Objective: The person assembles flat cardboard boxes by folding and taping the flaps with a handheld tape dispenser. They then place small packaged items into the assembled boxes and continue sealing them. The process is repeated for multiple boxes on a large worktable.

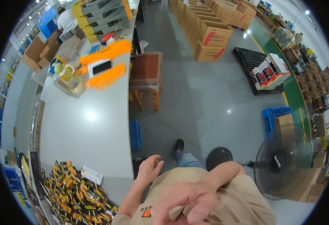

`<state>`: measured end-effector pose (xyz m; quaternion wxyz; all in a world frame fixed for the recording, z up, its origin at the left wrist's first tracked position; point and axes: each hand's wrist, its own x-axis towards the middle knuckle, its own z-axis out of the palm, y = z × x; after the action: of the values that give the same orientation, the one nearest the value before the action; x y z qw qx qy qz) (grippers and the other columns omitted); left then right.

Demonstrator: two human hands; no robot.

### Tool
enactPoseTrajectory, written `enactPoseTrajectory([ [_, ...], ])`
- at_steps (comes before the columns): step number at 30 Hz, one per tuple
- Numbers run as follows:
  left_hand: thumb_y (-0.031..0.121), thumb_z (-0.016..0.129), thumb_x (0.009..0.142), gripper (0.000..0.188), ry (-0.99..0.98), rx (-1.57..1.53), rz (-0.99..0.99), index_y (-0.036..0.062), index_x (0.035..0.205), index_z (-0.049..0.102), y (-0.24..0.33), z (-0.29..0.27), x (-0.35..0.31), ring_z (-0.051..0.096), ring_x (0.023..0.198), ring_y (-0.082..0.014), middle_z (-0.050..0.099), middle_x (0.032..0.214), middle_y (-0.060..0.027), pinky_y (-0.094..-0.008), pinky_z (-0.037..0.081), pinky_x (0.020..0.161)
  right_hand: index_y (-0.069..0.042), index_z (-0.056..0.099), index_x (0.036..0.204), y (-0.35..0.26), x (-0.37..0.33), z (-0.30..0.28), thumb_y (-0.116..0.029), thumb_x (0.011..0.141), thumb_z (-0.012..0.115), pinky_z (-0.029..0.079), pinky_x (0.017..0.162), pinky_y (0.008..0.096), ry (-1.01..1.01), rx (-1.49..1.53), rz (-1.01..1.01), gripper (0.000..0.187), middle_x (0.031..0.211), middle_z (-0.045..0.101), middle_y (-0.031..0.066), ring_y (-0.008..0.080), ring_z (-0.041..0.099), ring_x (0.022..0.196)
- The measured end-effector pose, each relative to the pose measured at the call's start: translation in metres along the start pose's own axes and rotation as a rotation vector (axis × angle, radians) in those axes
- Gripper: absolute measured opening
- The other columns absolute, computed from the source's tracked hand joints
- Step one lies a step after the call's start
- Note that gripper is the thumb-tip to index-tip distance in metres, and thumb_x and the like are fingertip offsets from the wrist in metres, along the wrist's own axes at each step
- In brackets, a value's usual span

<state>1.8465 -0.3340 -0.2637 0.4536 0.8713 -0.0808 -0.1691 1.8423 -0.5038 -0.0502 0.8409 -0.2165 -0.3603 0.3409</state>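
My left hand (149, 168) is by the near right edge of the white table (85, 127), fingers loosely apart and nothing in it. My right hand (187, 198) is raised in front of my chest, close to the camera. Its thumb and fingers are apart with no object visible between them, though the lower edge cuts off some fingertips. A heap of small black-and-yellow packets (78, 197) covers the table's near left corner, to the left of my left hand. On the heap's far side lies a white printed card (91, 175).
Farther along the table are orange bags (106, 77), a dark phone (102, 66) and tape rolls (77, 86). A wooden stool (146, 71) and blue crate (135, 135) stand beside it. To my right are a black fan (278, 161), a pallet (243, 62) and stacked cartons (213, 37).
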Motion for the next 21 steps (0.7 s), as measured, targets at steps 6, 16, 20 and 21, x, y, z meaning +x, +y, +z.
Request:
enactPoseTrajectory([
  [6, 0.022, 0.069, 0.090, 0.035, -0.080, 0.117, 0.083, 0.0002, 0.117, 0.062, 0.046, 0.002, 0.150, 0.068, 0.083, -0.0321, 0.069, 0.090, -0.0156, -0.0413, 0.053, 0.076, 0.004, 0.064, 0.113, -0.115, 0.009, -0.117, -0.031, 0.100, 0.057, 0.054, 0.066, 0.0324, 0.064, -0.499, -0.206, 0.038, 0.096, 0.070, 0.0131, 0.0234, 0.069, 0.078],
  [16, 0.008, 0.069, 0.091, 0.025, 0.103, -0.032, 0.020, 0.0003, 0.114, 0.065, 0.029, -0.091, 0.497, 0.061, 0.078, -0.0106, 0.064, 0.085, -0.0045, -0.0265, 0.052, 0.072, 0.004, 0.067, 0.105, -0.256, 0.054, -0.333, -0.016, 0.093, 0.068, 0.057, 0.064, 0.0364, 0.431, -1.235, -0.542, 0.023, 0.095, 0.070, 0.0144, 0.0263, 0.069, 0.075],
  [20, 0.024, 0.059, 0.098, 0.037, 0.465, 0.099, -0.083, -0.0003, 0.125, 0.060, -0.015, -0.181, 0.699, 0.069, 0.091, -0.0271, 0.070, 0.102, -0.0171, -0.0353, 0.053, 0.085, 0.011, 0.062, 0.107, -0.299, 0.113, -0.421, -0.014, 0.095, 0.062, 0.059, 0.058, 0.0358, 0.630, -1.200, -0.418, 0.028, 0.076, 0.063, 0.0124, 0.0216, 0.061, 0.059],
  [21, 0.024, 0.061, 0.096, 0.040, 0.512, 0.032, -0.120, -0.0005, 0.127, 0.058, -0.026, -0.206, 0.743, 0.069, 0.094, -0.0294, 0.070, 0.103, -0.0193, -0.0368, 0.053, 0.086, 0.010, 0.062, 0.103, -0.312, 0.124, -0.442, -0.009, 0.093, 0.057, 0.060, 0.059, 0.0366, 0.623, -1.202, -0.338, 0.022, 0.075, 0.063, 0.0122, 0.0215, 0.061, 0.057],
])
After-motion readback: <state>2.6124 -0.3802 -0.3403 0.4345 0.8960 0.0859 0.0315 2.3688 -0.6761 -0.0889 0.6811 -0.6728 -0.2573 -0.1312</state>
